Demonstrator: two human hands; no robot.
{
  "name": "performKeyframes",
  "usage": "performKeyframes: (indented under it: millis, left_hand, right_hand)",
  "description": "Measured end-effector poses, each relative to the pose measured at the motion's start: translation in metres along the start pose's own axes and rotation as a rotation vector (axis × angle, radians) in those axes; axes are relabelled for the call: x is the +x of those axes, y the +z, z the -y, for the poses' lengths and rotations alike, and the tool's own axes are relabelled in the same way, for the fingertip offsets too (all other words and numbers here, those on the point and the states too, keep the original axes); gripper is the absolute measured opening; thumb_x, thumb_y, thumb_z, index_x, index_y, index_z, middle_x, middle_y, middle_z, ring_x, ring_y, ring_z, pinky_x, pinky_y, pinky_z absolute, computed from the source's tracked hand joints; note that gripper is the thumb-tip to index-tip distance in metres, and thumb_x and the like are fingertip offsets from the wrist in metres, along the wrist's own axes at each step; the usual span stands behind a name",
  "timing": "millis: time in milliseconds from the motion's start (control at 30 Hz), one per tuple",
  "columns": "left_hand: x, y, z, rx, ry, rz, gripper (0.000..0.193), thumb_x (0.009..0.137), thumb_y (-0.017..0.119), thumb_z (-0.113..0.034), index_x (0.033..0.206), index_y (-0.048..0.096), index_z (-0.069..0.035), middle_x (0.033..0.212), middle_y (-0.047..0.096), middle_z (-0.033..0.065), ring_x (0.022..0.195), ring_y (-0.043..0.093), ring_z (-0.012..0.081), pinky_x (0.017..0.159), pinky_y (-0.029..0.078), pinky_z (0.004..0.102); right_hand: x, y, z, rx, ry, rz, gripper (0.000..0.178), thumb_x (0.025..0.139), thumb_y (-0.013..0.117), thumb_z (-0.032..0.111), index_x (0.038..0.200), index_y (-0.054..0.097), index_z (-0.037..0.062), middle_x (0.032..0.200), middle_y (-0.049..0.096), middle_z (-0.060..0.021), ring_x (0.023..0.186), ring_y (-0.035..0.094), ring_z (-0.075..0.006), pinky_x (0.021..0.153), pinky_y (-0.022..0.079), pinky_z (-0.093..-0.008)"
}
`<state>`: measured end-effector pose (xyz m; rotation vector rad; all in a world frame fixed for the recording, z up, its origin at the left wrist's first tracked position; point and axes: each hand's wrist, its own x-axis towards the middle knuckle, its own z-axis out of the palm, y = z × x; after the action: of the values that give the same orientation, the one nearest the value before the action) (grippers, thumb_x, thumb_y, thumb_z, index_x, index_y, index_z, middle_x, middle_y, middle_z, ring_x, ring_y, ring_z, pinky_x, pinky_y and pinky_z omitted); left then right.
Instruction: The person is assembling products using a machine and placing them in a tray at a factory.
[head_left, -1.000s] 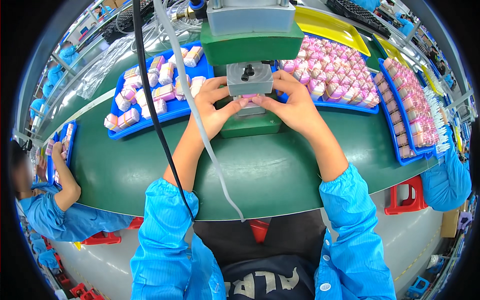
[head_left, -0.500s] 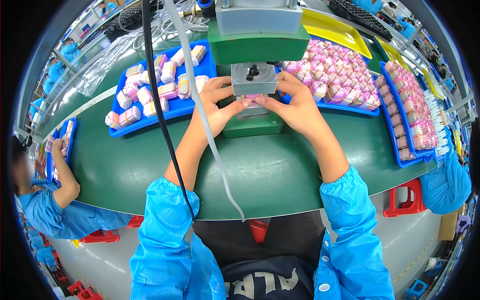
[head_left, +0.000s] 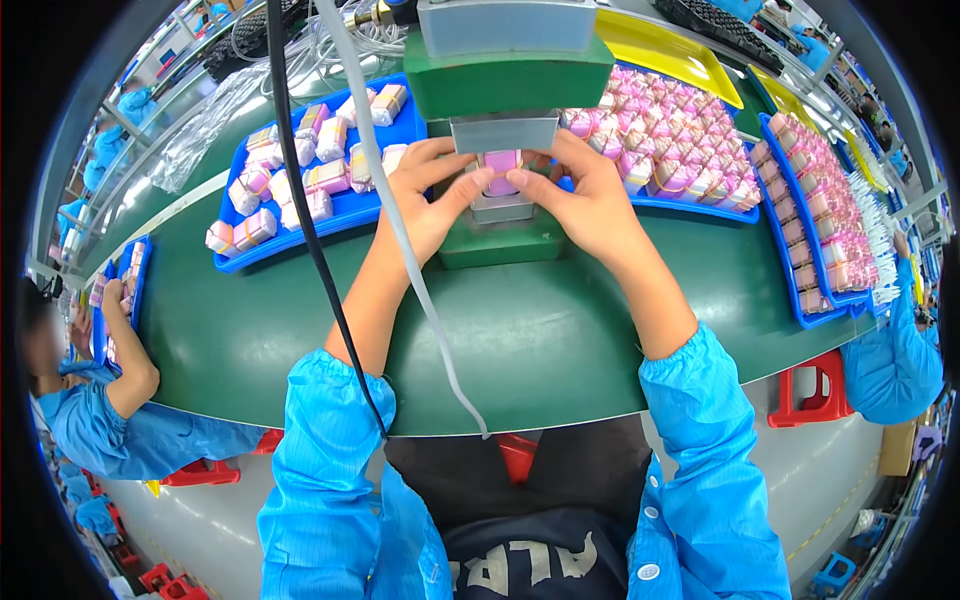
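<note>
A small pink-and-white wrapped block (head_left: 503, 172) sits on the metal base (head_left: 503, 209) of a green bench press (head_left: 510, 85). The press's grey upper block (head_left: 505, 134) hangs above and behind it. My left hand (head_left: 430, 190) pinches the block from the left, thumb on its near edge. From the right, my right hand (head_left: 585, 195) holds the same block the same way. The far fingertips of both hands are partly hidden behind the press and block.
A blue tray (head_left: 290, 237) of loose wrapped blocks stands at left; another blue tray (head_left: 690, 213) at right holds rows of pink ones. Stacked blue trays (head_left: 815, 315) lie farther right. A black cable (head_left: 318, 225) and pale hose (head_left: 405, 225) cross before my left arm. A co-worker (head_left: 95, 400) sits at left.
The press's upper block has lifted off the wrapped block, so more of the pink piece shows. Both my hands stay on it. The view has shifted slightly.
</note>
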<state>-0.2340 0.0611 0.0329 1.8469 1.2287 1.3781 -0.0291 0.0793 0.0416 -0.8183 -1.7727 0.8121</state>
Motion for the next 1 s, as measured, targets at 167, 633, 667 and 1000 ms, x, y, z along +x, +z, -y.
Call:
performKeyframes:
  millis: [167,633,667,1000]
  left_hand:
    - [-0.002,0.002,-0.012,-0.057,-0.009,-0.056,0.032,0.087,0.075,-0.03,0.101,0.076,-0.001,0.109,0.068,0.0122,0.105,0.061,0.024,0.093,0.047,0.036]
    - [0.0,0.009,-0.009,-0.419,-0.111,-0.02,0.038,0.087,0.076,-0.025,0.113,0.062,-0.001,0.099,0.071,0.0107,0.089,0.065,0.016,0.08,0.049,0.0275]
    - [0.0,0.011,-0.013,-0.512,-0.114,-0.016,0.041,0.088,0.075,-0.024,0.118,0.059,0.0,0.1,0.071,0.0124,0.091,0.066,0.0172,0.082,0.049,0.0279]
    - [0.01,-0.007,-0.014,-0.991,-0.255,-0.055,0.035,0.099,0.051,-0.024,0.127,0.052,-0.003,0.122,0.063,0.0125,0.108,0.062,0.0269,0.094,0.048,0.04]
  right_hand:
    - [-0.001,-0.001,0.003,0.078,0.113,0.034,0.036,0.089,0.072,0.031,0.108,0.07,0.0012,0.093,0.067,-0.0039,0.072,0.049,-0.0105,0.066,0.043,-0.0263]
    - [-0.002,0.006,0.002,0.317,0.174,0.043,0.028,0.097,0.063,0.02,0.113,0.067,-0.0013,0.095,0.069,-0.0051,0.083,0.058,-0.0103,0.076,0.049,-0.0293]
    - [-0.002,0.006,0.002,0.339,0.17,0.022,0.027,0.096,0.064,0.019,0.113,0.066,-0.0015,0.095,0.069,-0.0054,0.083,0.058,-0.0098,0.076,0.049,-0.0295]
    - [0.001,-0.05,-0.013,-0.819,-0.055,-0.158,0.029,0.078,0.075,0.009,0.107,0.069,0.0086,0.105,0.062,-0.007,0.103,0.056,-0.0284,0.092,0.039,-0.0464]
